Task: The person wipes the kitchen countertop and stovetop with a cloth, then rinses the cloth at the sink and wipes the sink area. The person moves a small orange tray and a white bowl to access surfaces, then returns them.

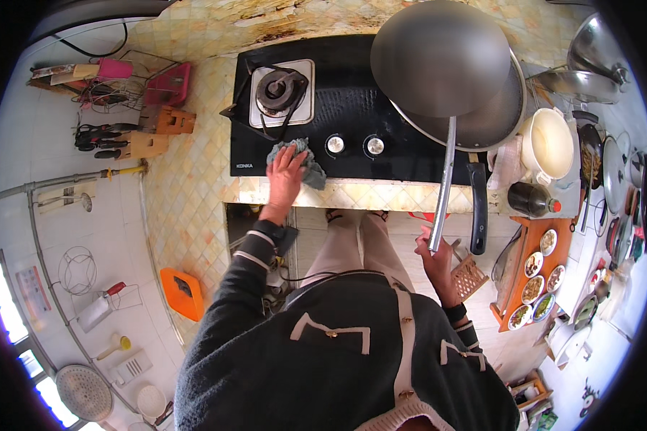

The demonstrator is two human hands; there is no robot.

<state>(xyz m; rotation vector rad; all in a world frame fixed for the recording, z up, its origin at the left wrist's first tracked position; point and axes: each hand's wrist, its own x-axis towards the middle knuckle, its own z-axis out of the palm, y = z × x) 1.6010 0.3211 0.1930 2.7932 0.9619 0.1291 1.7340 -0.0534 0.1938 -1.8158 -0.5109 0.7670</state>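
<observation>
My left hand (pixel 284 180) presses a damp grey-green cloth (pixel 314 168) onto the front left of a black glass gas hob (pixel 350 70), just below the left burner (pixel 278 91). Right of the cloth are two control knobs (pixel 335 144). On the hob's right side rests a wok (pixel 496 116) with a black handle (pixel 477 210). A large round shape, blurred in the picture, covers part of it, and a metal handle (pixel 445 178) runs from that shape towards me. My right hand (pixel 435 258) is at this handle's lower end; whether its fingers close round it I cannot tell.
Right of the hob stand a cream pot (pixel 548 143) and a dark bottle with a red cap (pixel 531 199). Several dishes of food sit on a wooden surface (pixel 517 280). An orange basin (pixel 180 293) and a knife block (pixel 140 145) are at the left.
</observation>
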